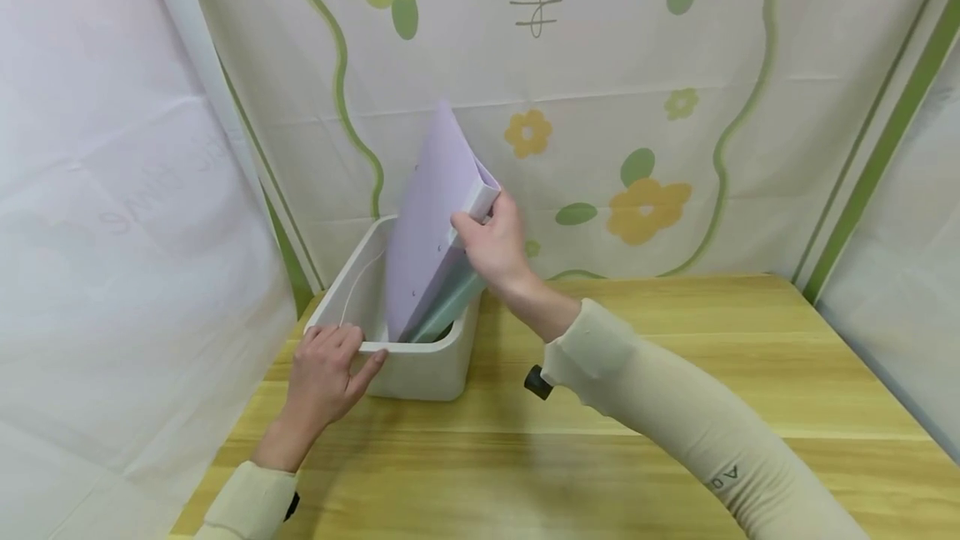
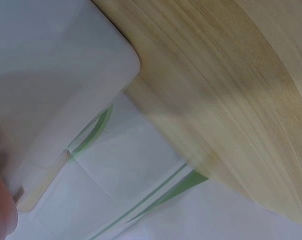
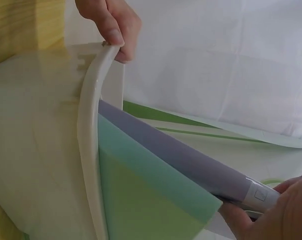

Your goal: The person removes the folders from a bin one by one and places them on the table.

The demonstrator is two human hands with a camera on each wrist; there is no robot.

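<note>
A purple ring binder (image 1: 431,215) stands tilted in a white plastic bin (image 1: 420,373), its upper part well above the rim. My right hand (image 1: 495,244) grips the binder by the upper end of its spine, thumb on the near side. Beside the binder, a mint-green folder (image 3: 151,185) leans in the same bin. At the bin's near left corner my left hand (image 1: 330,369) holds the rim, fingers over the inside and thumb along the outer edge. The right wrist view shows this left hand (image 3: 111,25) pinching the rim too.
The bin stands at the left part of a wooden table (image 1: 675,373), close to the back. Behind it hangs a white cloth (image 1: 600,65) with flowers and green lines. Further white cloth (image 1: 112,232) closes off the left side.
</note>
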